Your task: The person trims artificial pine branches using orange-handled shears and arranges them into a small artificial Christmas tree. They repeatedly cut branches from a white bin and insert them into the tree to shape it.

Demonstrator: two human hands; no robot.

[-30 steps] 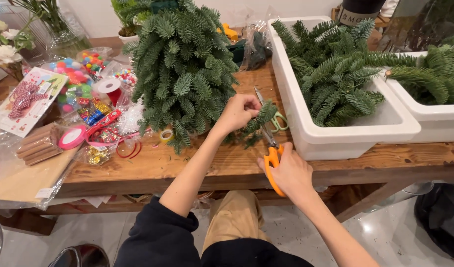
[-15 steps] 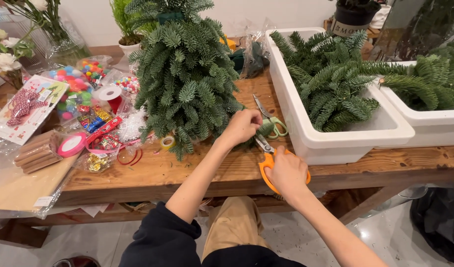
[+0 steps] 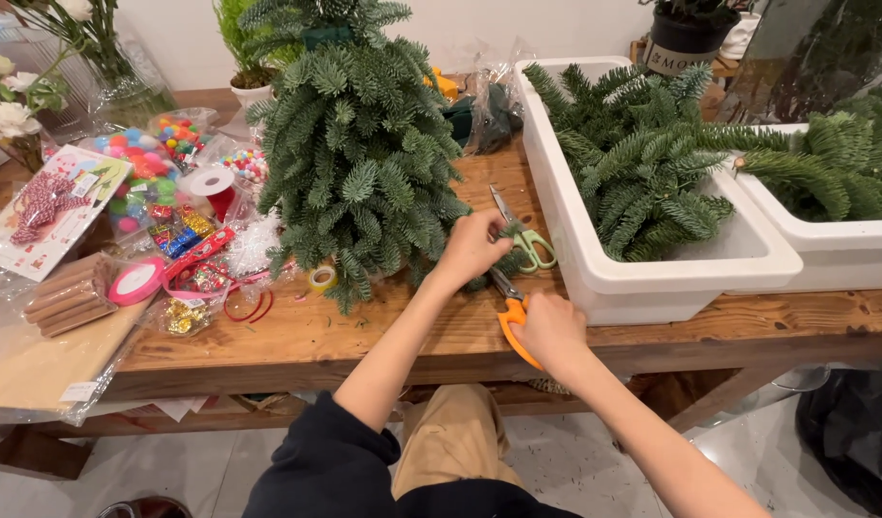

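A small tree of green fir sprigs (image 3: 355, 153) stands on the wooden table (image 3: 297, 341). My left hand (image 3: 472, 247) grips a short fir sprig (image 3: 503, 259) at the tree's lower right edge. My right hand (image 3: 548, 328) is closed on orange-handled scissors (image 3: 510, 312), whose blades point up toward the sprig. A second pair of scissors with green handles (image 3: 527, 240) lies on the table just beyond my left hand.
A white tub (image 3: 652, 278) of fir branches sits at the right, a second tub (image 3: 844, 240) beside it. At the left lie pompom packs (image 3: 139, 173), ribbon spools (image 3: 139, 281), a tape roll (image 3: 321, 279), brown sticks (image 3: 67, 293) and flowers (image 3: 9, 105).
My view has shifted slightly closer. Both hands stay at the tree's lower right; the left hand has closed tighter on the sprig and the scissors have moved up toward it.
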